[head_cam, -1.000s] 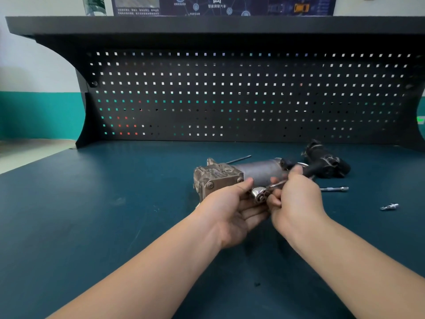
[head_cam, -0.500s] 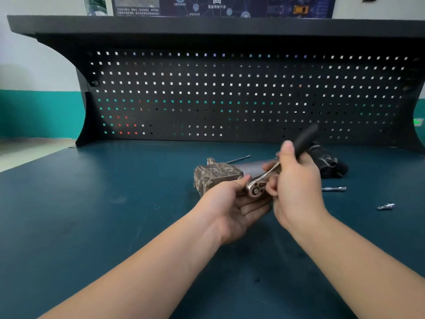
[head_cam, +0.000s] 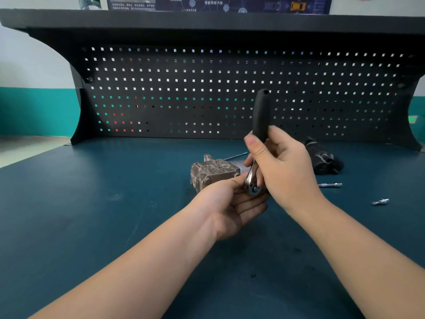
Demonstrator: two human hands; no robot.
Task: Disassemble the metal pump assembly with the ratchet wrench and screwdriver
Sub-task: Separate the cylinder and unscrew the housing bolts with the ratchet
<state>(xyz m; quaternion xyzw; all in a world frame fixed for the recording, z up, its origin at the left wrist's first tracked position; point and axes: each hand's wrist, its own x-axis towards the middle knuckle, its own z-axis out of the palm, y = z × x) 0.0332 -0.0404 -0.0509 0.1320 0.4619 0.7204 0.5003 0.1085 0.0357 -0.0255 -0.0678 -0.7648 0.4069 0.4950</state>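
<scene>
The metal pump assembly (head_cam: 212, 173) lies on the blue workbench, its bolted block end toward me and its cylinder hidden behind my hands. My right hand (head_cam: 282, 166) grips the ratchet wrench (head_cam: 259, 125) low on its black handle, which stands nearly upright. The wrench's shiny head (head_cam: 253, 188) sits at the bottom, just in front of the pump. My left hand (head_cam: 230, 203) lies palm up under the head, its thumb and fingers pinching it. A thin rod that may be the screwdriver shaft (head_cam: 235, 155) shows behind the pump.
A black bundled object (head_cam: 322, 161) lies behind my right hand. An extension bar (head_cam: 330, 185) and a small metal bit (head_cam: 380, 201) rest on the bench to the right. A black pegboard (head_cam: 207, 93) with a shelf above closes off the back.
The wrench handle swung from lying low and pointing right to standing nearly upright. My right hand rose with it. My left hand stayed at the wrench head.
</scene>
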